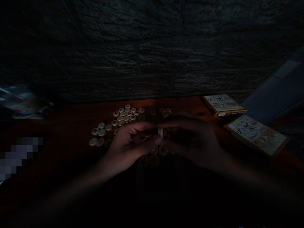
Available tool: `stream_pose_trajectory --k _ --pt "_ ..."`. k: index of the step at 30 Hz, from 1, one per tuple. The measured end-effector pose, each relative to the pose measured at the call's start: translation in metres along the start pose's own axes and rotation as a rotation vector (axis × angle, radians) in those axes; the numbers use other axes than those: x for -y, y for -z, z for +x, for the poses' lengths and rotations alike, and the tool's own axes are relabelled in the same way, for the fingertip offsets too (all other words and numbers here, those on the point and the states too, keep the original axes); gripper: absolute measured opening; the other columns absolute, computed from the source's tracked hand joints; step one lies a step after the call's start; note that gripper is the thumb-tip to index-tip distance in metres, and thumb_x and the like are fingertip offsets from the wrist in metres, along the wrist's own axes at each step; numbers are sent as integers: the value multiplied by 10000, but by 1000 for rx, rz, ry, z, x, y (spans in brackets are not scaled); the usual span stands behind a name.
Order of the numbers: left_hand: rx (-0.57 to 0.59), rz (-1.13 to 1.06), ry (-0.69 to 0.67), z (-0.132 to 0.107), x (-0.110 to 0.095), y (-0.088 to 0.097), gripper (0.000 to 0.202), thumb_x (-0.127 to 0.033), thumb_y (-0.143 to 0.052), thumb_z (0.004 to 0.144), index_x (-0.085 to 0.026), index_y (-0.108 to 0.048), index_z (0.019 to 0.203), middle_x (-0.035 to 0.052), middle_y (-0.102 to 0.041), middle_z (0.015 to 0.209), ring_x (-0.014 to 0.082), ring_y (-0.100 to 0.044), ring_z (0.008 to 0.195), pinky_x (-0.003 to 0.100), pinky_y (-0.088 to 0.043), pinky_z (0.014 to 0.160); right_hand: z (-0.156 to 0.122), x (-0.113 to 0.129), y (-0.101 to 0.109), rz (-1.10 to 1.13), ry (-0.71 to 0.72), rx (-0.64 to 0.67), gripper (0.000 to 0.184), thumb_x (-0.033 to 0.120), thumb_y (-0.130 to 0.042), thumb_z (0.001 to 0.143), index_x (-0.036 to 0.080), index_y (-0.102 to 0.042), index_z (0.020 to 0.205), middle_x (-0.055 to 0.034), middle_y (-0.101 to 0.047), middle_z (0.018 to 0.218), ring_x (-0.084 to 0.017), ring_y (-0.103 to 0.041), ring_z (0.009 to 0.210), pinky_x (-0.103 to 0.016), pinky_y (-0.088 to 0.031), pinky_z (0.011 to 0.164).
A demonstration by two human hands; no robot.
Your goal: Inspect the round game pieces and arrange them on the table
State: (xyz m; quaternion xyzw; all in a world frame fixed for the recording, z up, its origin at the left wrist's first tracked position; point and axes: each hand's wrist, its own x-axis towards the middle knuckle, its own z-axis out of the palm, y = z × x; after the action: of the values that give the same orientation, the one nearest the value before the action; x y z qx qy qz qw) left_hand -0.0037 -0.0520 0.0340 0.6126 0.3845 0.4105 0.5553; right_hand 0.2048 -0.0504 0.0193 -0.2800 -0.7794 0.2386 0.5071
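Piece (160, 131) is sitting edge-on above table (71, 126), left hand (129, 139) pinching it, right hand (197, 134) curling alongside, hold unclear; looking light, hard, rim probably offering best grip.

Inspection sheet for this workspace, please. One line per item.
Surface: reddish-brown wooden table, dimly lit.
Job's things: pale round discs, some marked with red or black characters, some showing plain faces; loosely grouped.
Clutter: two flat rectangular boxes with pale printed lids at right; blurred shiny object at far left, unidentified.
Left hand: thumb against one pale disc held on edge.
Right hand: fingertips by that disc; contact unclear.
Cables: nothing seen.
Surroundings: dark textured block wall behind; blue-grey slanted panel at right.
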Motion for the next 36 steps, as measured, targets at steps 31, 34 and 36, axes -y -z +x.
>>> stream_pose_trajectory --k 31,34,36 --pt "-16 -8 -11 -1 -1 0 219 -129 -878 705 -174 -795 902 9 -761 772 139 -674 642 202 -530 575 0 2 0 -56 3 16 348 266 -877 806 246 -768 1136 -64 -758 1118 -207 -724 1013 -327 -592 867" --pt "5 -21 -11 -1 -1 0 176 -134 -856 736 -176 -793 895 4 -755 755 139 -678 642 204 -536 578 0 2 1 -69 37 19 335 253 -866 818 238 -763 1136 -64 -763 1109 -204 -724 1008 -326 -594 860" --pt "15 -39 -2 -1 -1 0 141 -129 -836 762 -180 -794 887 -3 -753 750 130 -679 654 192 -535 587 0 1 1 -85 57 20 335 250 -865 819 236 -760 1138 -67 -766 1109 -204 -721 1012 -325 -593 852"
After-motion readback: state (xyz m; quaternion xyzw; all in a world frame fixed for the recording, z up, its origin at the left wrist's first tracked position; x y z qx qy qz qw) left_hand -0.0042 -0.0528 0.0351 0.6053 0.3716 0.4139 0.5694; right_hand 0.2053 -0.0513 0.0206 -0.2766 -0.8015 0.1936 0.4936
